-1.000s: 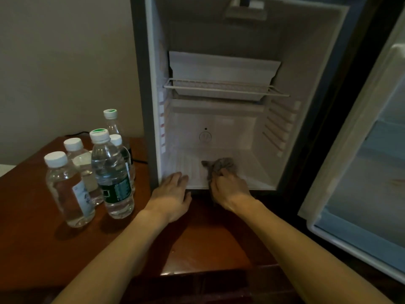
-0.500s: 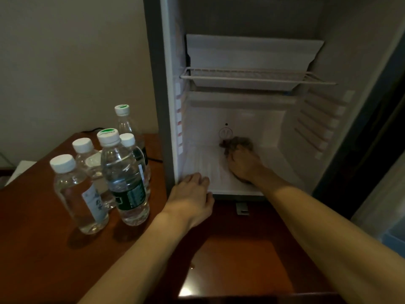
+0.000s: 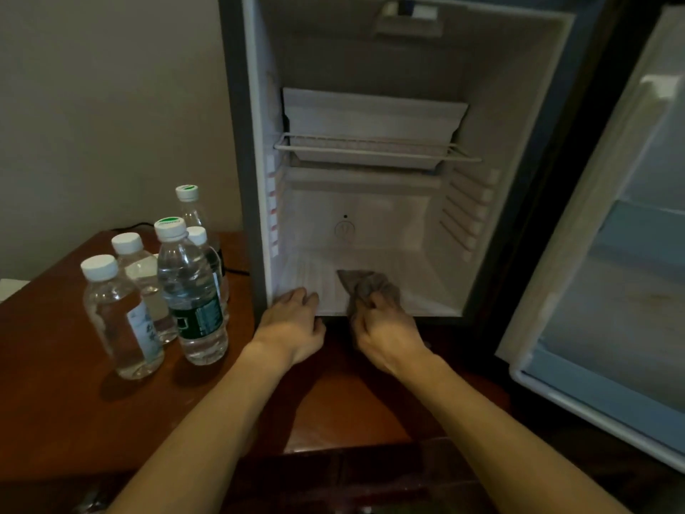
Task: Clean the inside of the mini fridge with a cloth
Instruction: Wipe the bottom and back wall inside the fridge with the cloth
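since half a second ago the right hand has drawn back from the rear of the fridge floor to its front lip, dragging the cloth with it; a second ago it sat in much this same spot. the view has also pulled back and swung, so the open door shows again at 3 o'clock and the ceiling light housing at 12 o'clock. the left hand has stayed on the front lip near the left wall.

the mini fridge stands open on the wooden bench. inside it, a wire shelf crosses the middle, with a white tray behind and above it against the back wall. below the shelf the only loose thing is the cloth, a brownish-grey rag lying bunched on the ribbed white floor, toward 6 o'clock of the cavity. the door's inner shelves look bare, though glare blurs them.

five water bottles cluster on the bench at 9 o'clock of the fridge, well apart from the hands, all capped and holding clear water. a dark cable runs behind them.

the right grip is clenched on the near edge of the cloth, fingers curled into it, knuckles up. the left grip is released: fingers bent loosely over the lip, resting there, holding nothing.
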